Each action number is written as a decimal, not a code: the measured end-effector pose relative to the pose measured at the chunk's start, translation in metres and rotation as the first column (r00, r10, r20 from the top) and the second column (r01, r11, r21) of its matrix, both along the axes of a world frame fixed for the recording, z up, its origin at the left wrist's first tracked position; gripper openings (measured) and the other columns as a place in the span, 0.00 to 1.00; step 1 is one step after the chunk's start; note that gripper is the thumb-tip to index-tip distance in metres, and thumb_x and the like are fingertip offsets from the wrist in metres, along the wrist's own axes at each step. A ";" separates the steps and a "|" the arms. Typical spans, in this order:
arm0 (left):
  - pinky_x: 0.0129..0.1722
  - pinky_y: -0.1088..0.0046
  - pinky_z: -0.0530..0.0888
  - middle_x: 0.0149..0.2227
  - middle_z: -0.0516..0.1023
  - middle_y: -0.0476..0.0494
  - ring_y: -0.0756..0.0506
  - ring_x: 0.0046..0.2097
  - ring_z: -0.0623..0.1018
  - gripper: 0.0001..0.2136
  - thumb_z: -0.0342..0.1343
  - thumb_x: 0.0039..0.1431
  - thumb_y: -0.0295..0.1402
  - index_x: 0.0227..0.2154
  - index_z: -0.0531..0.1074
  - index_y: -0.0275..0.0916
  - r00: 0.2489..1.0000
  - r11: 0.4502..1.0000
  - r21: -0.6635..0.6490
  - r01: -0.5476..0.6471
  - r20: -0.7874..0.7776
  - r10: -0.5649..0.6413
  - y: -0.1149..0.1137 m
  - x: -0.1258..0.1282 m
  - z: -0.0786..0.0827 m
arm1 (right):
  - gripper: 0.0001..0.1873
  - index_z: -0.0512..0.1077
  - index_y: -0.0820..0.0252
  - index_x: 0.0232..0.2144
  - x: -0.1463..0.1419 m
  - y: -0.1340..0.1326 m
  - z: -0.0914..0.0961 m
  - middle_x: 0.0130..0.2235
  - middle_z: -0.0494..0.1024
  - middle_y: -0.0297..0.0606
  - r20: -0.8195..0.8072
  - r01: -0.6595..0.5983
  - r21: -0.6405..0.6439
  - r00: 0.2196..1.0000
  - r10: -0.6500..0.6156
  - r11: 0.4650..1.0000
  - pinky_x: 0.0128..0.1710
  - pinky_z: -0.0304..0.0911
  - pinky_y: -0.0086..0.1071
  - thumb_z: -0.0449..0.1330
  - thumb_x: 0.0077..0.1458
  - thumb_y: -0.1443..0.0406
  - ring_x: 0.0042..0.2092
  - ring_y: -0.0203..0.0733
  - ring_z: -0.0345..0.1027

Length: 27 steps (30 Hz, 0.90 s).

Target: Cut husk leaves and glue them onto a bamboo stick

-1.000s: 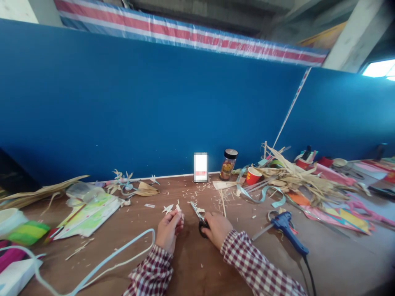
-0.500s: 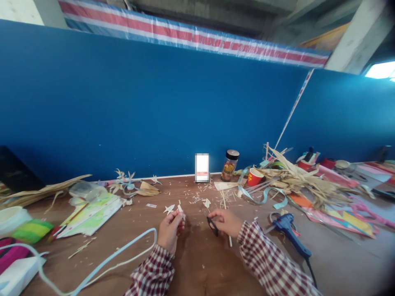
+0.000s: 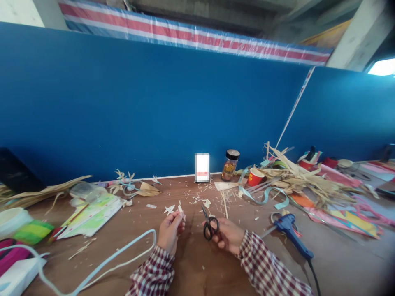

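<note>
My left hand (image 3: 170, 231) pinches a small pale piece (image 3: 180, 210), which looks like a bit of husk, between thumb and fingers. Across from it, my right hand (image 3: 227, 235) is closed on black-handled scissors (image 3: 211, 228), whose blades point up and away from me. The two hands are apart above the brown table (image 3: 197, 271). Pale star-shaped cut pieces (image 3: 169, 210) lie just beyond my left fingers. Small clippings (image 3: 197, 200) are scattered past the scissors, and a thin pale stick (image 3: 224, 203) lies behind my right hand.
A blue glue gun (image 3: 293, 236) lies to the right, its cord running toward me. Dried husks (image 3: 311, 179), ribbon and a red paper cup (image 3: 256, 176) crowd the back right beside a lidded jar (image 3: 230, 166). At left are a painted sheet (image 3: 92, 216) and a looping pale cable (image 3: 123, 248).
The scissors have turned in my right hand, so their handle loops and blades now show more plainly. My left hand keeps its pinch in nearly the same place.
</note>
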<state>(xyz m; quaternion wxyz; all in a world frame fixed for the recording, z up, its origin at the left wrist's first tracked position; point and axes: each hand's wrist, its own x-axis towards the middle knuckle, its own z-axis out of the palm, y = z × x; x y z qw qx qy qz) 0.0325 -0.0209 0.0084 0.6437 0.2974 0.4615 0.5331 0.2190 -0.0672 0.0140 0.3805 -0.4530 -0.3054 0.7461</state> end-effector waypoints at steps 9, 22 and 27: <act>0.17 0.83 0.64 0.22 0.71 0.50 0.56 0.20 0.67 0.15 0.63 0.35 0.40 0.24 0.71 0.33 1.000 1.000 0.017 0.019 -0.024 -0.018 -0.001 0.002 -0.001 | 0.21 0.66 0.62 0.39 -0.005 -0.002 -0.004 0.29 0.74 0.36 0.050 -0.063 0.104 0.997 0.058 0.993 0.13 0.49 0.18 0.59 0.45 0.55 0.23 0.30 0.65; 0.17 0.82 0.63 0.17 0.68 0.54 0.56 0.18 0.65 0.14 0.64 0.37 0.38 0.26 0.73 0.33 0.998 0.992 0.125 0.030 -0.065 -0.022 0.004 0.007 -0.013 | 0.19 0.57 0.54 0.49 -0.020 -0.006 -0.009 0.41 0.69 0.40 0.337 -0.028 0.653 0.906 -0.258 0.757 0.32 0.65 0.28 0.52 0.54 0.61 0.40 0.39 0.64; 0.17 0.82 0.62 0.18 0.69 0.54 0.56 0.18 0.65 0.13 0.63 0.38 0.37 0.26 0.72 0.33 0.996 0.985 0.169 0.043 -0.083 -0.030 0.004 0.009 -0.017 | 0.21 0.58 0.55 0.50 -0.025 -0.002 -0.017 0.39 0.69 0.39 0.427 -0.043 0.657 0.843 -0.325 0.753 0.24 0.64 0.26 0.51 0.53 0.60 0.34 0.38 0.64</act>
